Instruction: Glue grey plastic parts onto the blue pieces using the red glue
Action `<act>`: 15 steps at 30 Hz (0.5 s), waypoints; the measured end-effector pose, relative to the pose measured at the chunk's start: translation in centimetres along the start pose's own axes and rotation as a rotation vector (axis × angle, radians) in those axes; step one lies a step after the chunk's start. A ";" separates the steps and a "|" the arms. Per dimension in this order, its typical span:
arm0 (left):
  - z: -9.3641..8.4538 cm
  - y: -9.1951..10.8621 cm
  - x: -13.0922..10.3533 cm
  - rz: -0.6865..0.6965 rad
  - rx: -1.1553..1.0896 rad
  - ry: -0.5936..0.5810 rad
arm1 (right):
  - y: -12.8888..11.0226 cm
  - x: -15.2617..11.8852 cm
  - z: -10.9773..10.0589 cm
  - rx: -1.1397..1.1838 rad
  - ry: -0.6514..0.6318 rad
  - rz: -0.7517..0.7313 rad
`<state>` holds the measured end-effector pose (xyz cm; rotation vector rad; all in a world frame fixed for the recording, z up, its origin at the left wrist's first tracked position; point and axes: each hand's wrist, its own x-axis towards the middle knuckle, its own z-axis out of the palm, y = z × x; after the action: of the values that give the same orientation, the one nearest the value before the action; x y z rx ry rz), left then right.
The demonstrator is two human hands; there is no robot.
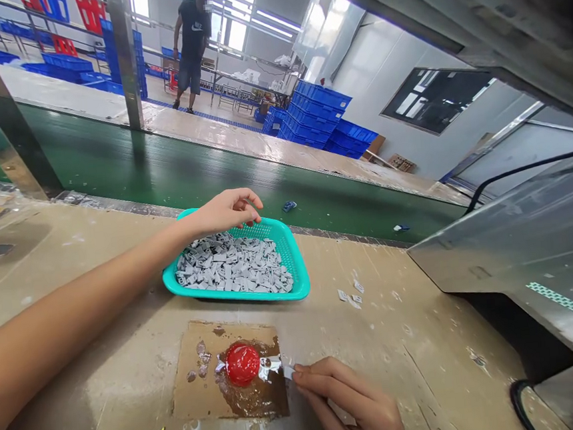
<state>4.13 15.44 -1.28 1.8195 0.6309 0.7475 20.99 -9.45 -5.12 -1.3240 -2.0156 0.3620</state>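
My left hand is above the far rim of a turquoise plastic basket, with its fingers loosely bent, apart and holding nothing I can see. Inside the basket lies a heap of small grey plastic pieces. Lower down, my right hand pinches a small grey plastic piece between thumb and forefinger. That piece is at the right edge of a wet, stained cardboard sheet. On the cardboard sits a glossy red dome-shaped thing, with a shiny pale patch beside it.
Several loose grey pieces lie on the table right of the basket. Beyond runs a green conveyor belt carrying a small dark blue part. A metal housing stands at right. Past the belt are stacked blue crates and a standing person.
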 end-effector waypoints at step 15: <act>-0.4 -0.2 6.1 -0.039 0.624 0.086 | 0.0 1.9 -1.4 0.002 0.015 -0.108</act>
<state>7.91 20.09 -0.15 2.3368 1.0366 0.6455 21.51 -7.93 -3.36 -1.2067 -2.0640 0.3031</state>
